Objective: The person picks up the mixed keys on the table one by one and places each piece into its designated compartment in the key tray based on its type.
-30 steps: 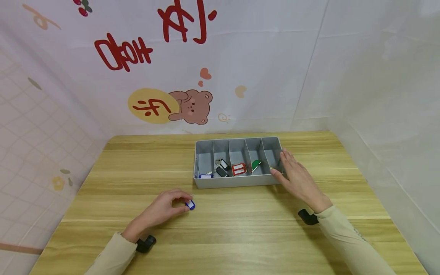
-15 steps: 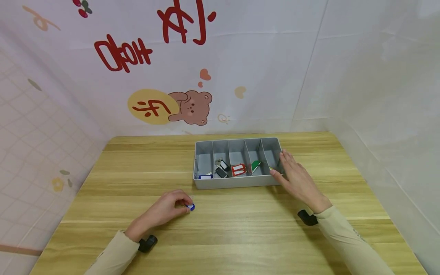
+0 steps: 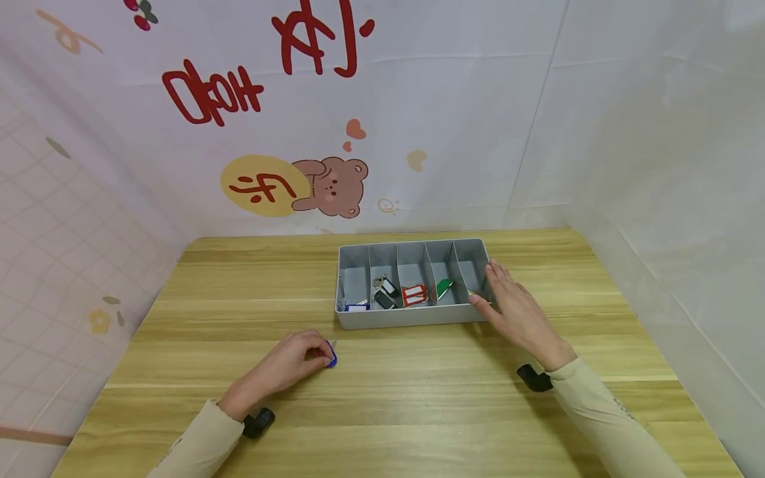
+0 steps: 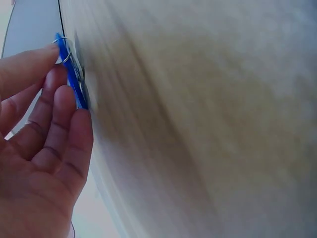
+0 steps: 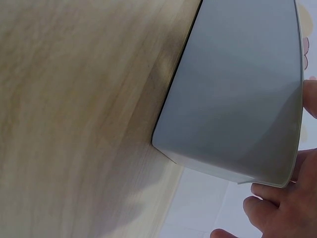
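Note:
My left hand (image 3: pixel 295 362) pinches a blue key tag (image 3: pixel 333 358) near the table, in front of the tray's left end. Thumb and fingertips hold the tag by its edges in the left wrist view, with a metal ring through the blue plastic (image 4: pixel 74 82) and a key partly seen behind. My right hand (image 3: pixel 526 325) rests at the right end of the grey divided tray (image 3: pixel 412 317). Its fingers lie straight along the end wall, and the thumb touches the near rim. In the right wrist view the tray's plain wall (image 5: pixel 233 94) stands between table and hand.
From left to right, the compartments hold a blue tag (image 3: pixel 357 307), black tags (image 3: pixel 385 299), red tags (image 3: pixel 414 295) and a green tag (image 3: pixel 444 287). A bit of yellow shows by my right thumb. A printed cloth (image 3: pixel 454 133) hangs behind the wooden table (image 3: pixel 418 405).
The blue key tag has turned in my left fingers, so its white label no longer shows. My left hand has barely shifted; the right hand and tray stay put.

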Tool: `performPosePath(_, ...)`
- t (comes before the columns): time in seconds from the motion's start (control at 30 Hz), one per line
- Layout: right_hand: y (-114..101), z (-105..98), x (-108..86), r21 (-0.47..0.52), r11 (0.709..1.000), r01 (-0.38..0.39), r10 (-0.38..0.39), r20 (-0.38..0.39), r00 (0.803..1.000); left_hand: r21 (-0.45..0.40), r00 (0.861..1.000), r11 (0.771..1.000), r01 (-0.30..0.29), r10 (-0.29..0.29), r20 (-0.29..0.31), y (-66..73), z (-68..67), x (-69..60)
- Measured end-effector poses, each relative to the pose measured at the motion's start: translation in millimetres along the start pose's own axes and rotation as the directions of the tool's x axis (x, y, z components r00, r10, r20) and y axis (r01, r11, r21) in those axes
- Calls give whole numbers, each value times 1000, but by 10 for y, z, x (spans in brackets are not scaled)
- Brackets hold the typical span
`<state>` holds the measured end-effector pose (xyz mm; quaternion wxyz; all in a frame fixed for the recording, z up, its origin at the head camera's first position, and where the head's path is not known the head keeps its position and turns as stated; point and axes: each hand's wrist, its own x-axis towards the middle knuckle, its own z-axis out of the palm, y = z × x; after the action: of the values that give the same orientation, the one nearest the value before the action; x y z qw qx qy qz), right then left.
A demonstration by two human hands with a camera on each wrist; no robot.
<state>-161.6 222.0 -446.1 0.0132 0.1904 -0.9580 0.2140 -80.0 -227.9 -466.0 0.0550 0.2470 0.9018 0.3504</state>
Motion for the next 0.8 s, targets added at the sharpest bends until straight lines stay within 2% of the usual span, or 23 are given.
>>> performPosePath(0.1,2,2,-2,4,1000,-3,3,3,1000,-1,1000,1000,-6,6,-26,14,-3,-14)
performPosePath(0.27,4,6,-2,3,1000,-2,2,1,1000,-11,997,999,36,-37,-64,55,-19,-39)
performPosePath(0.47,2,6,-4,0,1000,4,-4,-2,1000,-39,993,998,46,-50,-111,104,-57,-61)
performPosePath(0.6,1,9,-4,1,1000,4,-4,-4,1000,-55,987,998,42,-50,-153,138,-89,-77)
performPosePath(0.8,2,14,-5,3,1000,6,-6,-8,1000,-68,974,995,67,-80,-210,194,-134,-82)
